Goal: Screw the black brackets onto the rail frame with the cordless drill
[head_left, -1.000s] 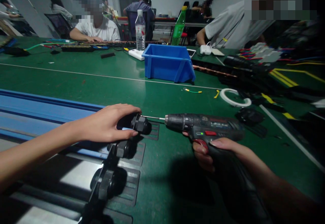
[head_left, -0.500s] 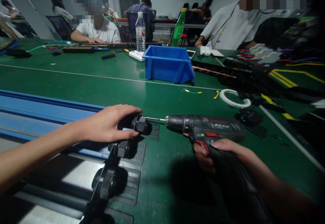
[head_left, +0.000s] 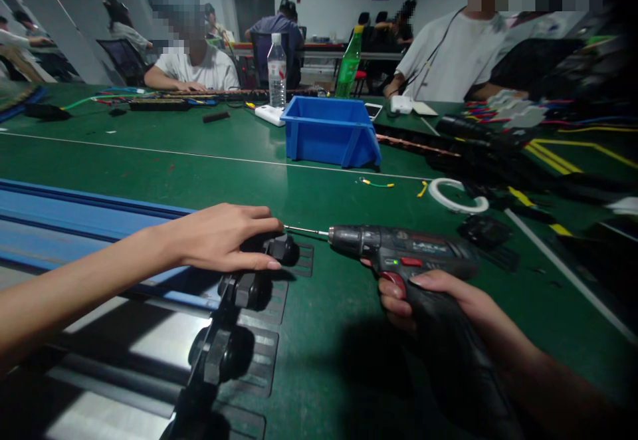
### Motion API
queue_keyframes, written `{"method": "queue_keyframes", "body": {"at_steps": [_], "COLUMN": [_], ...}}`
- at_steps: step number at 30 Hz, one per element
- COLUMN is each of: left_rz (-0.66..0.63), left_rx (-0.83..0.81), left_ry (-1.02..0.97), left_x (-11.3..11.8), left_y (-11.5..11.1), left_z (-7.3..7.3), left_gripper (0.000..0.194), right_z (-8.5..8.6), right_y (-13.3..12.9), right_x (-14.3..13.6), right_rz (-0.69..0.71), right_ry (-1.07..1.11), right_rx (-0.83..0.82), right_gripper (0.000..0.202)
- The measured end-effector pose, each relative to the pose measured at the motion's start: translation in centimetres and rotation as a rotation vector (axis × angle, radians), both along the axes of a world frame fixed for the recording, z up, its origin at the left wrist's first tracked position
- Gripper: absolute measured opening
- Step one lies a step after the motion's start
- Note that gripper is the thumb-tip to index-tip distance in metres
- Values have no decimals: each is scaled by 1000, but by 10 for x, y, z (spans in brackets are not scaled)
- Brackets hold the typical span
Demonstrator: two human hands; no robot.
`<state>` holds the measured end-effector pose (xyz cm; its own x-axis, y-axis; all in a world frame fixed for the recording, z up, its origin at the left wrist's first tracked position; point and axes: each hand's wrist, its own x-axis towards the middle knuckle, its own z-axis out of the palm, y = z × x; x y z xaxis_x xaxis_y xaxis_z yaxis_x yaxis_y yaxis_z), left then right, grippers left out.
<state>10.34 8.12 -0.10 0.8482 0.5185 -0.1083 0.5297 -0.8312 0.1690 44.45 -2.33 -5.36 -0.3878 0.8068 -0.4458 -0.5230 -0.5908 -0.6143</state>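
Note:
My left hand (head_left: 229, 237) lies over the end of a blue and silver metal housing (head_left: 90, 224), its thumb and fingers around the farthest black cable gland (head_left: 282, 249). Nearer to me, more black glands (head_left: 219, 353) stick out from the same end plate. My right hand (head_left: 423, 294) is wrapped round the grip of a black power drill (head_left: 403, 246), with a finger at its red trigger. The drill points left, and its long thin bit (head_left: 306, 230) reaches the fingertips of my left hand. The bit's tip is hidden there.
A blue bin (head_left: 331, 135) stands beyond the drill, with a clear bottle (head_left: 276, 74) and a green bottle (head_left: 349, 64) behind it. A white cable coil (head_left: 456, 195) and dark parts lie at the right. People sit across the green table (head_left: 199, 161).
My left hand has shifted slightly right, and its fingers have come down closer over the far gland and the bit. The drill has moved very little. The housing's end sits slightly farther right.

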Motion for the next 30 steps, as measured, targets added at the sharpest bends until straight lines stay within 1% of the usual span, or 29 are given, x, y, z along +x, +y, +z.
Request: {"method": "queue_keyframes", "body": {"at_steps": [3,9,14,17,21,26,28,30], "left_rz": [-31,-26,-45,-46,-14,14,42,86], "left_rx": [9,35,30,35,25,14,-10,-49], "left_ry": [-7,-37,21,51,45,36,17,-14], "left_x": [0,-3,0,2,3,2,1,1], "left_y": [3,5,7,8,10,10,8,5], "left_z": [-2,-7,-6,-5,-6,-7,-6,-5], "left_gripper": [58,53,51,51,50,53,57,65], "right_z": [-1,-2,-2,-1,0,-2,-5,-9], "right_y": [-1,-1,0,1,1,0,1,2], "right_x": [1,2,3,3,2,3,4,6], "right_rz": [-10,11,33,37,36,32,30,30], "right_ry": [15,41,64,74,81,64,55,47], "right_rx": [-2,10,5,-6,-2,20,12,1], "right_gripper": [31,21,15,15,14,18,18,22]}}
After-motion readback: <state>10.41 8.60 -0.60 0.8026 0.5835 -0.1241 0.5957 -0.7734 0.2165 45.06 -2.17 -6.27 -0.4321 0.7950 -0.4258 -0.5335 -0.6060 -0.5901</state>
